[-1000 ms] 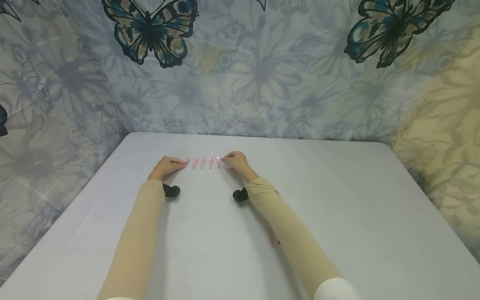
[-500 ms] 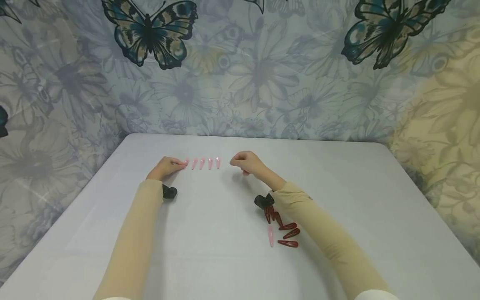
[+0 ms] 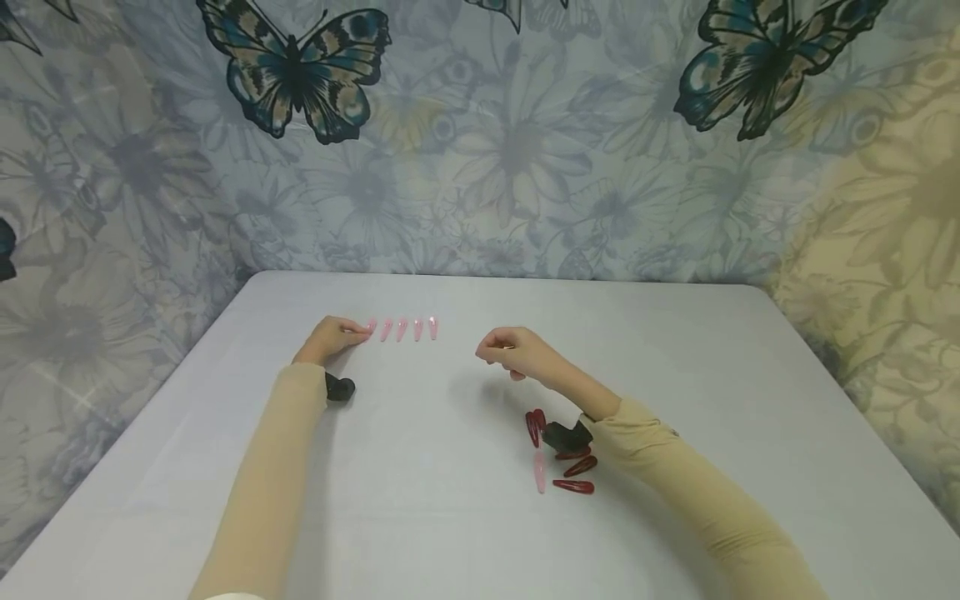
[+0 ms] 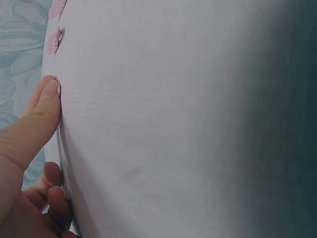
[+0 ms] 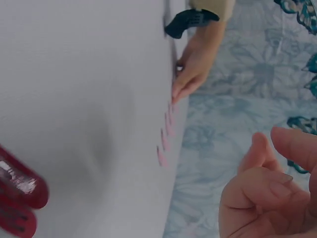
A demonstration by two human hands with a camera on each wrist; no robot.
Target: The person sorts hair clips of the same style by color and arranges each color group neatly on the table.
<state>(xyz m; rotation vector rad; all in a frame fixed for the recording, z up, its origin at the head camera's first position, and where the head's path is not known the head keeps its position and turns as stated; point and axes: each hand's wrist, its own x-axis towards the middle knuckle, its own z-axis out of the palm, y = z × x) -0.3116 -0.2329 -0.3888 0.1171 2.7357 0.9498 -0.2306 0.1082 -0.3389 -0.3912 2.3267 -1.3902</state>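
Several pink snap hair clips [image 3: 402, 330] lie in a row near the table's far edge. At the row's left end, my left hand [image 3: 328, 337] pinches the first pink hair clip [image 3: 371, 326] between thumb and forefinger; in the left wrist view the thumb [image 4: 42, 111] covers most of that clip. My right hand [image 3: 521, 353] hovers over the table, right of the row, its fingers loosely bent and holding nothing. Nearer me, below the right wrist, lie several dark red hair clips [image 3: 573, 487] and one pink hair clip [image 3: 539, 472]. The wrist camera hides part of this group.
A white table [image 3: 420, 533] stands against a wall hanging [image 3: 517, 167] printed with flowers and butterflies. Black cameras sit on the left wrist [image 3: 340, 387] and the right wrist [image 3: 567, 436].
My right hand has left the right end of the pink row and drawn back right and toward me, uncovering the dark red clips. The left hand stays at its clip.
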